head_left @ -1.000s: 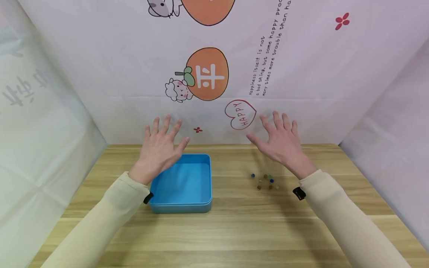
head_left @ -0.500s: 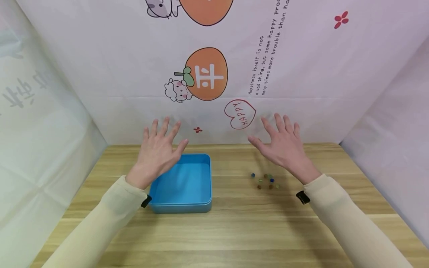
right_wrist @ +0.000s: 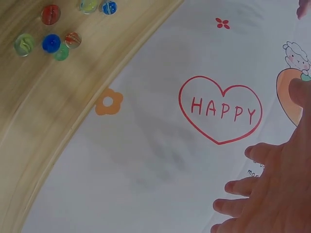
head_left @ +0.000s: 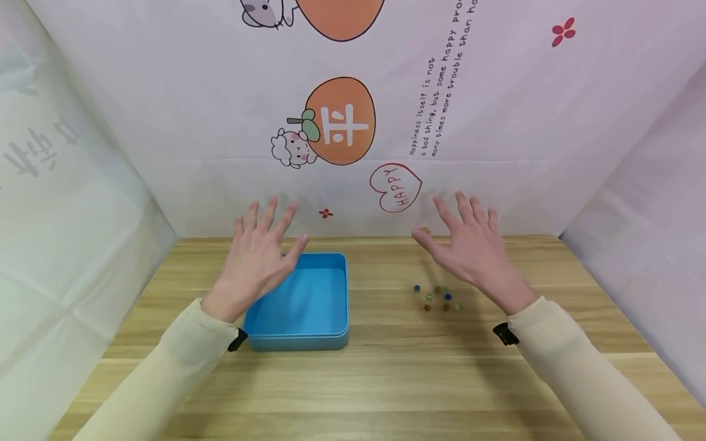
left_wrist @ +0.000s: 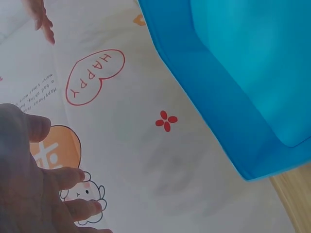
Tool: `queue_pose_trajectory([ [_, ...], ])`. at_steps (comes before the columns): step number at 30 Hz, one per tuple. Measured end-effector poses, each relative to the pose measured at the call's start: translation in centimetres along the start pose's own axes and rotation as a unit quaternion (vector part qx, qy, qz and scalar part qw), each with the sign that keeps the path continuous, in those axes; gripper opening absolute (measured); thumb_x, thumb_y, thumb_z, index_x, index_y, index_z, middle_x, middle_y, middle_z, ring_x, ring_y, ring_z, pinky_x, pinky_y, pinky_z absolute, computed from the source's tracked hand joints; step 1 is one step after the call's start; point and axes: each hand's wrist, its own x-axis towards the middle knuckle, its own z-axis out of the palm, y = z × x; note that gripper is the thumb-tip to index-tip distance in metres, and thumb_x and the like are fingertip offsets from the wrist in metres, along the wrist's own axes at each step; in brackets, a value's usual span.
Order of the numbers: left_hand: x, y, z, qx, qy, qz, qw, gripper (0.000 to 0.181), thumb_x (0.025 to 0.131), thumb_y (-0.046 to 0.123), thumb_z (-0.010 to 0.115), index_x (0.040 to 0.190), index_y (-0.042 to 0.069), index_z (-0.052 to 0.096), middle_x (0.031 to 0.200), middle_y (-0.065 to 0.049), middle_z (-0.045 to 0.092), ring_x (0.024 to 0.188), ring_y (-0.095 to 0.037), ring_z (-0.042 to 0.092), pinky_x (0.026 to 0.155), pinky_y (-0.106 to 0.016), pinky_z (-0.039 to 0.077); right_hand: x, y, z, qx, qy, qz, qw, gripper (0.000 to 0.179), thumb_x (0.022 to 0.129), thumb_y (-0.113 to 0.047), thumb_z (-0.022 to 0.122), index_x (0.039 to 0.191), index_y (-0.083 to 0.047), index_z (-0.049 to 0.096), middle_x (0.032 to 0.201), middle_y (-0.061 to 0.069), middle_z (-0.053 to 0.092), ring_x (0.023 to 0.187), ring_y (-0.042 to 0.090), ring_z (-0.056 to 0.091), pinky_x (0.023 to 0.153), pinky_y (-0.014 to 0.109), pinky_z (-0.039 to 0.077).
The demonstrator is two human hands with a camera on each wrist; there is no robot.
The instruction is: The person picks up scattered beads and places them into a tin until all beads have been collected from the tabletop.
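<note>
My left hand [head_left: 255, 260] hovers with spread fingers over the left side of a blue plastic box [head_left: 343, 306], holding nothing. The box is open-topped and its inside looks bare; the hand and wrist hide its back left corner. On the right, my right hand [head_left: 469, 254] is raised with fingers spread, holding nothing, beyond a loose group of glass marbles. Among them in the right wrist view are a dark blue marble [right_wrist: 51, 43], a red marble [right_wrist: 50, 15] and a green marble [right_wrist: 61, 52].
A wooden table [head_left: 353, 392] carries the box and marbles. Behind it rises a white printed cloth [head_left: 220, 122] with a red heart outline [head_left: 395, 188]. More white cloth hangs at both sides, close to the table's edges.
Both hands have drawn slightly back toward the body, the right one also drifting a little to the right. The box and marbles have stayed in place.
</note>
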Motion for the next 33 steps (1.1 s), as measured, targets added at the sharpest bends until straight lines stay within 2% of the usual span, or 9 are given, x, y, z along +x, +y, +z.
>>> queue_pose_trajectory([
  [11,-1.6,-0.2,-0.2,-0.015,0.012,0.003,0.9998,0.075,0.108,0.058,0.043,0.169,0.018,0.028,0.172,-0.022,0.02,0.156,-0.051,0.01,0.122,-0.075,0.013,-1.4,0.7,0.0,0.007,0.007,0.004,0.9999,0.098,0.097,-0.083,0.039,0.169,-0.016,0.029,0.172,0.026,0.011,0.155,0.054,0.008,0.122,0.074,-0.004],
  [21,-3.2,-0.6,-0.2,-0.03,0.013,0.002,0.9995,0.075,0.109,0.059,0.04,0.169,0.017,0.027,0.173,-0.021,0.018,0.156,-0.051,0.01,0.122,-0.074,0.013,-3.1,1.3,0.1,0.006,-0.001,0.001,1.0,0.097,0.098,-0.081,0.042,0.169,-0.016,0.028,0.172,0.027,0.012,0.155,0.053,0.009,0.121,0.076,0.0],
  [33,-5.4,-2.0,0.6,-0.064,0.002,-0.013,0.9979,0.074,0.11,0.057,0.042,0.169,0.015,0.027,0.172,-0.023,0.019,0.156,-0.053,0.01,0.122,-0.074,0.013,-4.6,1.8,0.1,0.025,0.009,-0.001,0.9996,0.095,0.099,-0.075,0.049,0.167,-0.011,0.032,0.171,0.028,0.015,0.155,0.052,0.012,0.122,0.074,0.002],
])
